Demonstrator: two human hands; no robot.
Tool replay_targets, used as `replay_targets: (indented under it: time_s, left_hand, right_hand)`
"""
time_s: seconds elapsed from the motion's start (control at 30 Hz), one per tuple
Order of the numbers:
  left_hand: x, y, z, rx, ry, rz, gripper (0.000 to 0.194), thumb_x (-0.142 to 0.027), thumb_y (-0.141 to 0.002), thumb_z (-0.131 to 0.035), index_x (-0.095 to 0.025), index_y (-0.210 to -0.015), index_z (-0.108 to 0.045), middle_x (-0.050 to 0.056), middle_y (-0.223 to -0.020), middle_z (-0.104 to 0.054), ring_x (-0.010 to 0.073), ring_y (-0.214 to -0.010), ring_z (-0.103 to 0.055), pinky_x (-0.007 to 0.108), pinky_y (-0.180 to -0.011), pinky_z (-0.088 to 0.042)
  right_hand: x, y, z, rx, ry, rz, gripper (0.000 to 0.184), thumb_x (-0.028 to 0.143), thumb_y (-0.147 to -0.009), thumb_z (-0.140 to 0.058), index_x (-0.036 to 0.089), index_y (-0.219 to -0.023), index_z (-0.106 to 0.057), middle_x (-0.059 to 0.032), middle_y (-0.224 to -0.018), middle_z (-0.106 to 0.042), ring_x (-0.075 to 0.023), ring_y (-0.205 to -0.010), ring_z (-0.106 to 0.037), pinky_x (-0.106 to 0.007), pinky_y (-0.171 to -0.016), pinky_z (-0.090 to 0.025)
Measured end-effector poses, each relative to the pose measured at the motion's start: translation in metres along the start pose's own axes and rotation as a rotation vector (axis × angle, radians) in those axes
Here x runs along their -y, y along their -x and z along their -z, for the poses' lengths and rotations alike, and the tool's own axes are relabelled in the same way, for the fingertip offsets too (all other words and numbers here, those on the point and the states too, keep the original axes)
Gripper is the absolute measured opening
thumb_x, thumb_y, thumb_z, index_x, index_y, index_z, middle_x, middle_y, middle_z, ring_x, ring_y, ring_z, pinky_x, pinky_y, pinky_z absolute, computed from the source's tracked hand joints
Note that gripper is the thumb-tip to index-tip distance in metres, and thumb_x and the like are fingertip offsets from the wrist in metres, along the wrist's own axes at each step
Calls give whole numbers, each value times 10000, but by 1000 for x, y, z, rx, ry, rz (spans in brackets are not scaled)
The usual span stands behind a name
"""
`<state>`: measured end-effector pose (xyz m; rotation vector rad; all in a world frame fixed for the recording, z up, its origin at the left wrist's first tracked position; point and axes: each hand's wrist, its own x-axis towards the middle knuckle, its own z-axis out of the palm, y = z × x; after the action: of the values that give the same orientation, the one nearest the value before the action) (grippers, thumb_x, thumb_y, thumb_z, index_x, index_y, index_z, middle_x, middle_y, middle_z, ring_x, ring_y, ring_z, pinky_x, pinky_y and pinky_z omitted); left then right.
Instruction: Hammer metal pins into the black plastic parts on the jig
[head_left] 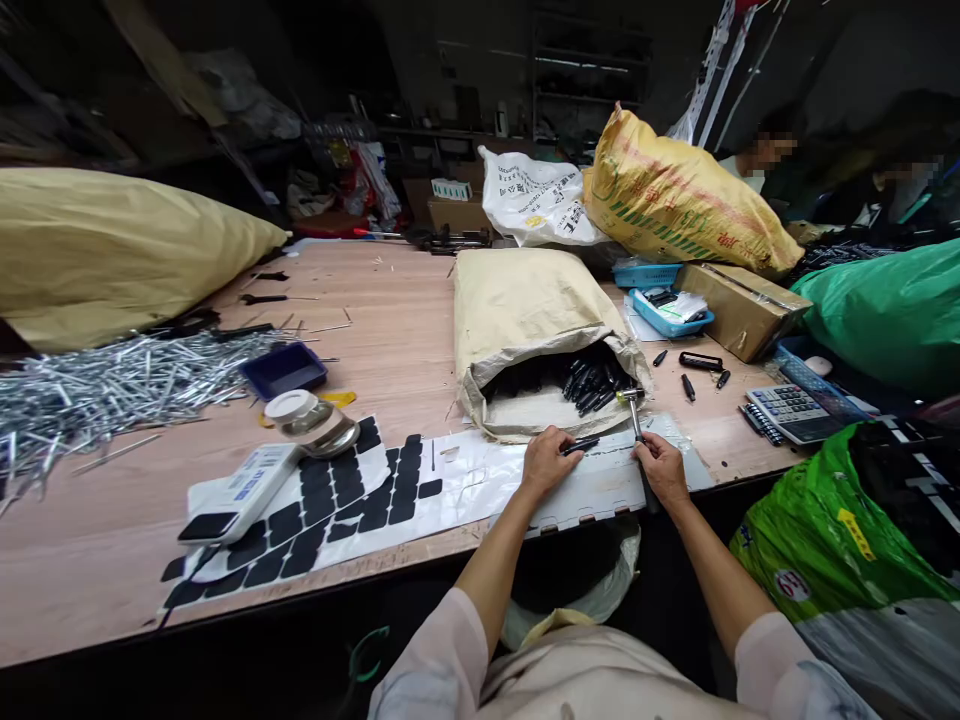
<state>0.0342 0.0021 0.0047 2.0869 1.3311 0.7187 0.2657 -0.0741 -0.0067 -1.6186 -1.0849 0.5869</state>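
Observation:
My left hand [550,461] is closed at the table's front edge, pinching a slim black pen-like part [582,445] that lies over a white board [600,482]. In my right hand [661,469] is a small hammer [636,420], its metal head with a yellowish tip raised toward the bag and its dark handle end showing below the fingers. Just beyond both hands, a beige woven sack [525,300] lies with its mouth facing me. Many black pen-like parts [592,380] fill that opening.
Metal rods [135,390] are heaped at left near a blue tray [283,371] and a jar [311,422]. Black stickers [285,525] lie on sheets at the front. A calculator [791,410], cardboard box [742,305] and green bag [810,540] are at right. People sit at the back right.

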Motion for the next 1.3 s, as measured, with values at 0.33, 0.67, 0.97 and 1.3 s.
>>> replay_targets:
  time_s: [0.33, 0.67, 0.97, 1.3]
  left_hand:
    - [-28, 54, 21, -28, 65, -260, 144, -337, -767, -718, -231, -863, -704, 49, -881, -627, 204, -869, -592, 338, -796, -457]
    - [-15, 143, 1, 26, -116, -357, 248, -270, -713, -757, -284, -959, -725, 92, -1126, -618, 283, -1048, -561, 466, -941, -456]
    - [-26, 91, 16, -128, -144, -246, 91, -288, -840, -639, -230, -830, -708, 75, -901, -630, 212, -853, -586, 375, -808, -470]
    - [11, 63, 16, -150, -79, -72, 83, -234, -836, -613, -221, -786, -678, 24, -822, -613, 172, -797, -596, 311, -781, -472]
  right_hand:
    - [-3, -2, 0, 70, 13, 5, 373, 423, -790, -633, 151, -1027, -730, -26, -699, -707, -208, -675, -681, -314, -697, -546]
    - [-3, -1, -1, 28, 85, 35, 385, 460, -771, -634, 163, -989, -750, -32, -688, -701, -207, -637, -660, -311, -650, -543]
    - [-1, 1, 0, 33, 109, 47, 382, 443, -785, -622, 161, -1009, -747, -27, -698, -690, -203, -654, -651, -309, -676, -538]
    - [-8, 0, -2, 46, 83, 31, 382, 436, -784, -635, 157, -1022, -738, -28, -700, -699, -207, -640, -662, -315, -668, -541]
